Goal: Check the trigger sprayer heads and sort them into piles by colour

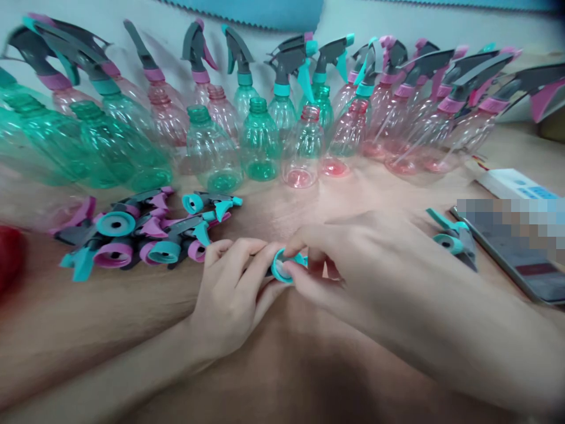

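Low over the table, my left hand [233,294] is wrapped round a spray trigger head [279,268] whose turquoise collar faces me. My right hand [339,259] grips the same collar, its thumb and fingertips at the opening. Most of the trigger head's grey body is hidden behind my fingers. To the left of my left hand lies a pile of loose spray heads with turquoise collars [164,252] and pink collars [113,255]. Another turquoise spray head [450,242] rests beyond my right forearm.
Open-necked green bottles [261,144] and clear pink bottles [303,150] stand in a row behind my hands. Behind them are several bottles fitted with spray heads [282,88]. At the right lie a phone [512,253] and a white-and-blue box [514,184]. Something red [11,259] shows at the left edge.
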### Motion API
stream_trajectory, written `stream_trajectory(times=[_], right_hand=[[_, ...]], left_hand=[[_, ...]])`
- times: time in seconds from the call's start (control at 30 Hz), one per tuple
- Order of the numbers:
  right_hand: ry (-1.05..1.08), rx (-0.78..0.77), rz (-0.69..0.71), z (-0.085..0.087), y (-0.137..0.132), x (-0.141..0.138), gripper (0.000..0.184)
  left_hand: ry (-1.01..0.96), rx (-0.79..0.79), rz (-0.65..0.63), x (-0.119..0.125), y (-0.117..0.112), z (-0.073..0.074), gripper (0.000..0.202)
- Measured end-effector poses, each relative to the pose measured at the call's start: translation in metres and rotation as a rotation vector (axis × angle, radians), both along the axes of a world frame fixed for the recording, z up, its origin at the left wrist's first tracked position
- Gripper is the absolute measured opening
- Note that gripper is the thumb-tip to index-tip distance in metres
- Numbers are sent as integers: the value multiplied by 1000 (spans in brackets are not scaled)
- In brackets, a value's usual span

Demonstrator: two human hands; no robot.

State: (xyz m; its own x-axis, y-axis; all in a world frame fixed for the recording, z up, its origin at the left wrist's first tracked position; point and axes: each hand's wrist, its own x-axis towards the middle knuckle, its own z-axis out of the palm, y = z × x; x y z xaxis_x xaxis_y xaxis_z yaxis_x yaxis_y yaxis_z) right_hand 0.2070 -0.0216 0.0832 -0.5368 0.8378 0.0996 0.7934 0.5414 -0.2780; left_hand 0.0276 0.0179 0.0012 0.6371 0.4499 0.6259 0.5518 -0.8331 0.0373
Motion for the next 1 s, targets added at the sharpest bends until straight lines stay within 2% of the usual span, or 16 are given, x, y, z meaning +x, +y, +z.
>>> stream_trajectory(times=[0.07,0.13,0.23,0.33,0.47,0.6,0.67,0.8,1.0], right_hand=[[-77,31,15,-4,2,4,20],[9,11,-28,-7,7,9,14],[116,-151,-83,-9,19,16,7],[146,-254,-38,-7,31,19,8],[135,-204,67,-5,32,19,9],[139,-55,-17,-9,20,14,4],[196,-51,-39,-13,17,10,6],[361,-179,-51,-21,19,6,10],[562,-350,-154,-30,15,1,11]], left_hand=[[-8,0,-8,-1,0,-2,23],[-13,5,-12,-2,0,-4,24],[-3,2,-17,-3,0,-4,26],[1,-11,-32,-2,-1,-3,26],[0,-36,-49,-1,-2,-2,29],[-3,-34,-42,-2,-1,-2,29],[6,-26,-42,-2,-1,-3,28],[17,-14,-33,-3,-1,-4,27],[20,1,-12,-3,-1,-4,24]])
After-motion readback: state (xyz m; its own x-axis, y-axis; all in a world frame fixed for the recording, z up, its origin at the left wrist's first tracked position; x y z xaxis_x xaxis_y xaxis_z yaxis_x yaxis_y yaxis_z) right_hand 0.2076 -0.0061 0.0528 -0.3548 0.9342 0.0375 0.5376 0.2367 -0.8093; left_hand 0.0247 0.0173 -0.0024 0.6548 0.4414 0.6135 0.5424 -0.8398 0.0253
